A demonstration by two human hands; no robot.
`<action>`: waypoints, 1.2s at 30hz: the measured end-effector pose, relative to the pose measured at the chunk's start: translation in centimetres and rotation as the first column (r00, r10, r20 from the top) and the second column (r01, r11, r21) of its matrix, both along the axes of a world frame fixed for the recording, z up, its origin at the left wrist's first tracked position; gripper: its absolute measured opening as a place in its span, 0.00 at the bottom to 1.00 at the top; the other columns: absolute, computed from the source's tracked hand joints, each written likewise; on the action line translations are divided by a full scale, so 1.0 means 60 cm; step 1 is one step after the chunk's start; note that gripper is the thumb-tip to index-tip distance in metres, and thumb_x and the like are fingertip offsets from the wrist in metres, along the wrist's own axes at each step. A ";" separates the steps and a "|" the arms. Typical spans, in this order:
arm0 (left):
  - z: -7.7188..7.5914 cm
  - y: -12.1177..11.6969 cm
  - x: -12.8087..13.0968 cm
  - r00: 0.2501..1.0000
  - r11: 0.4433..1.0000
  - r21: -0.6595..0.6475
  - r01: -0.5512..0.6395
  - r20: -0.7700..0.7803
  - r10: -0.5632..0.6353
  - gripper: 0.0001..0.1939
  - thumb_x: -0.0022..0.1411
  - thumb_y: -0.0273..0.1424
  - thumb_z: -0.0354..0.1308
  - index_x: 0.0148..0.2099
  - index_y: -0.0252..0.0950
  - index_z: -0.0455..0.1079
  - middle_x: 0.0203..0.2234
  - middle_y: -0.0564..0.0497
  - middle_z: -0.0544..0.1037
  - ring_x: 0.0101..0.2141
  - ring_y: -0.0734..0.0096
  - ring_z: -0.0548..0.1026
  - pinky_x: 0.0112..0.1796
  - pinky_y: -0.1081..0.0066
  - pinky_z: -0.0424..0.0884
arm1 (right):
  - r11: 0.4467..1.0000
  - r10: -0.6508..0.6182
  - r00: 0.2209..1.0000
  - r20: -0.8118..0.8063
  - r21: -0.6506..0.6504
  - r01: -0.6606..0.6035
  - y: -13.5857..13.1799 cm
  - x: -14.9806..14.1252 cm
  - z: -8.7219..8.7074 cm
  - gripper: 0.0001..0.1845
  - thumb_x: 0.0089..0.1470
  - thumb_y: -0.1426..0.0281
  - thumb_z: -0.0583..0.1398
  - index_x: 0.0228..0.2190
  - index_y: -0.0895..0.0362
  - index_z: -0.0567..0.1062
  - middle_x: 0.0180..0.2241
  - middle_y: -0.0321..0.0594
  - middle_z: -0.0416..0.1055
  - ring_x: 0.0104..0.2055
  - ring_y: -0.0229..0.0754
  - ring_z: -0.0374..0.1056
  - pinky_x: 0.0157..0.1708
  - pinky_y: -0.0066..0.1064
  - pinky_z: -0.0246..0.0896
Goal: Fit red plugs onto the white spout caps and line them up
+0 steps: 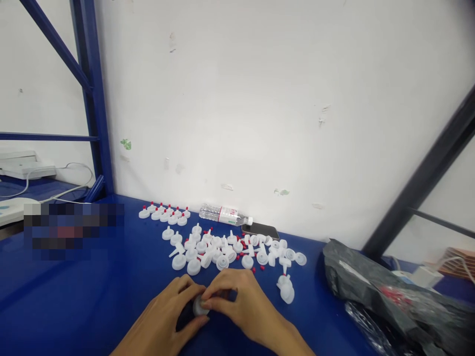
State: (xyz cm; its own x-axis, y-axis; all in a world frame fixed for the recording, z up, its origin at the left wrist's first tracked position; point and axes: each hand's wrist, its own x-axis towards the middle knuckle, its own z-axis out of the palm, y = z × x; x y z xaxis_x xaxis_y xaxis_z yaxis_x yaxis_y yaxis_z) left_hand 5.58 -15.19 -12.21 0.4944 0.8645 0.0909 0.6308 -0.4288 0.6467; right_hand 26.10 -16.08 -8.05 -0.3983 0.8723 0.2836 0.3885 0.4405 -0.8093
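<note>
Low in the middle of the head view, a white plastic nozzle cap (199, 308) sits between my two hands. My left hand (168, 311) grips its rim, thumb in front and fingers behind. The thumb and fingertips of my right hand (245, 302) are pinched on the top of the same cap and hide its spout. Whether a small red tip is inside that pinch, I cannot tell. Just beyond lie several loose white nozzle caps (193, 267), in a pile turned every which way. Small red tips (254, 270) are scattered among them.
At the back left, white caps with red tips (164, 217) stand upright in rows. A clear bottle (211, 212) lies beside a dark phone (264, 230) near the wall. A grey plastic bag (365, 287) covers the right side. Blue frame posts (97, 99) rise at left.
</note>
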 end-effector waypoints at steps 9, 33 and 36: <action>0.017 0.007 -0.021 0.988 0.999 -0.030 -0.032 0.152 0.036 0.19 0.62 0.39 0.58 0.55 0.48 0.69 0.43 0.52 0.76 0.39 0.68 0.76 0.40 0.70 0.74 | 0.998 -0.028 0.999 0.038 -0.052 0.030 0.005 -0.009 -0.020 0.08 0.53 0.68 0.70 0.37 0.47 0.85 0.33 0.32 0.75 0.32 0.34 0.69 0.32 0.25 0.61; 0.093 0.157 -0.161 0.764 0.861 0.270 -0.430 -0.399 0.507 0.10 0.62 0.33 0.53 0.36 0.40 0.77 0.34 0.47 0.83 0.38 0.55 0.79 0.35 0.66 0.67 | 0.994 -0.108 0.984 0.145 -0.011 0.110 -0.010 0.032 0.043 0.08 0.64 0.65 0.60 0.40 0.49 0.79 0.38 0.32 0.76 0.35 0.35 0.69 0.35 0.25 0.60; 0.124 0.231 -0.191 0.681 0.808 0.316 -0.497 -0.435 0.589 0.07 0.60 0.28 0.56 0.37 0.33 0.75 0.36 0.40 0.81 0.41 0.51 0.79 0.37 0.63 0.69 | 0.995 -0.094 0.977 0.193 0.004 0.095 -0.013 0.030 0.039 0.08 0.64 0.67 0.59 0.39 0.50 0.79 0.39 0.33 0.76 0.37 0.36 0.70 0.36 0.26 0.61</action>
State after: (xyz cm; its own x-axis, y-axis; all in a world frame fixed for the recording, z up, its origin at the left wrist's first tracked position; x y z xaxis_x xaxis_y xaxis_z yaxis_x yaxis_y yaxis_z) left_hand -5.87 -1.31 -4.77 -0.0438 0.9898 0.1353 0.9904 0.0253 0.1356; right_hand 27.87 -16.88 -5.70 -0.3604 0.9100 0.2049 0.5768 0.3901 -0.7177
